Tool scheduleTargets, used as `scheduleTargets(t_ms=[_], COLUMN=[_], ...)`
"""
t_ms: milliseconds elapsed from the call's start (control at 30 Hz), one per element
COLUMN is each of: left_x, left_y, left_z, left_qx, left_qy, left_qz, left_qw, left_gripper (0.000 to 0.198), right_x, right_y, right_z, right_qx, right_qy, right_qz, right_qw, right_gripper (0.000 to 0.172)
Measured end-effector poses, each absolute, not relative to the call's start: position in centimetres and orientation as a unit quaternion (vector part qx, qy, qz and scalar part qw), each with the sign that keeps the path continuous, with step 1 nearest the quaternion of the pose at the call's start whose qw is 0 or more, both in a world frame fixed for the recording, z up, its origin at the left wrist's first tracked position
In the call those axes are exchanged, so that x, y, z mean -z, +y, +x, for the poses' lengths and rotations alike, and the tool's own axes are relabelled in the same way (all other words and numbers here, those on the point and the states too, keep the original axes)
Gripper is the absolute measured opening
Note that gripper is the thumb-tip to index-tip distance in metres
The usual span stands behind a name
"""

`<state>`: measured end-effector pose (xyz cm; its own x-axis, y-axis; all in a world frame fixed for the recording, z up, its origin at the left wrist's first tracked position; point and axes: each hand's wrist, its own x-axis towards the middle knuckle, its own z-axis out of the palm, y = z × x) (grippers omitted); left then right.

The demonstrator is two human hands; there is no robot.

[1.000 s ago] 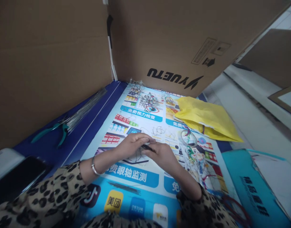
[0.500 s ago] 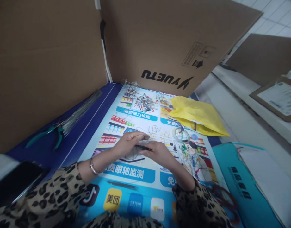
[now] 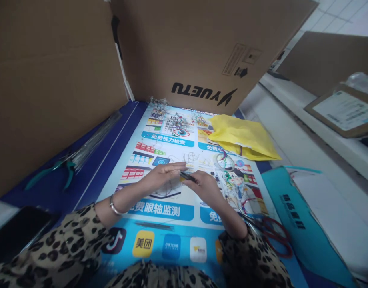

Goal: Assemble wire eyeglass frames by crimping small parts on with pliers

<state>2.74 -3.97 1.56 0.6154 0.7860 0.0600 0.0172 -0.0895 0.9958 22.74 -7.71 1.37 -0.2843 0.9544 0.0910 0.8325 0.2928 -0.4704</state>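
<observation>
Over the middle of the printed mat (image 3: pixel 169 230), my two hands meet. My right hand (image 3: pixel 205 186) is closed around a short, slim, dark tool (image 3: pixel 187 176) whose exact kind I cannot make out. Its tip points left to my left hand (image 3: pixel 163 176), whose fingers are pressed together, thumb under the forefinger. Whatever the left fingers hold is too fine to see. A thin wire loop (image 3: pixel 172 185) seems to lie below them. Several thin dark sticks or wires (image 3: pixel 154 226) lie on the mat nearer to me.
Cardboard walls (image 3: pixel 184 48) close off the back and left. Green-handled pliers (image 3: pixel 68 176) lie left beside a bundle of thin wires (image 3: pixel 97 138). On the right are a tape roll (image 3: pixel 225 162), yellow bag (image 3: pixel 244 138), red-handled scissors (image 3: pixel 277 236) and teal packet (image 3: pixel 292 208). A phone (image 3: pixel 22 228) lies front left.
The view has shifted slightly, so the surroundings sit a little further left and higher. My right hand has turned the dark tool, and its tip now sits at my left fingertips.
</observation>
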Motion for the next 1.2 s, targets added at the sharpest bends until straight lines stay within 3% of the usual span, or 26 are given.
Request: scheduleTargets(t_ms=[300, 567, 733, 967, 1200], left_x=[-2.6, -0.4, 1.2, 1.3, 1.6], left_y=[-3.7, -2.4, -1.6, -1.6, -1.8], left_z=[2.0, -1.7, -2.1, -1.5, -0.7], left_qx=[-0.311, -0.447, -0.383, -0.268, -0.241], left_qy=[0.33, 0.5, 0.493, 0.498, 0.512], left_qz=[0.666, 0.651, 0.736, 0.794, 0.798], left_qw=[0.592, 0.355, 0.261, 0.224, 0.205], left_gripper=[0.037, 0.021, 0.013, 0.01, 0.011], right_x=[-0.4, 1.6, 1.8, 1.7, 1.3], right_y=[-8.4, -9.5, -8.8, -8.2, -7.8], right_z=[22.2, 22.4, 22.6, 22.6, 22.3], right_qx=[-0.103, 0.006, 0.051, 0.057, 0.079], right_qy=[-0.791, -0.778, -0.795, -0.822, -0.832], right_qz=[-0.571, -0.583, -0.565, -0.542, -0.526], right_qw=[0.196, 0.234, 0.216, 0.168, 0.156], right_gripper=[0.036, 0.034, 0.031, 0.027, 0.029])
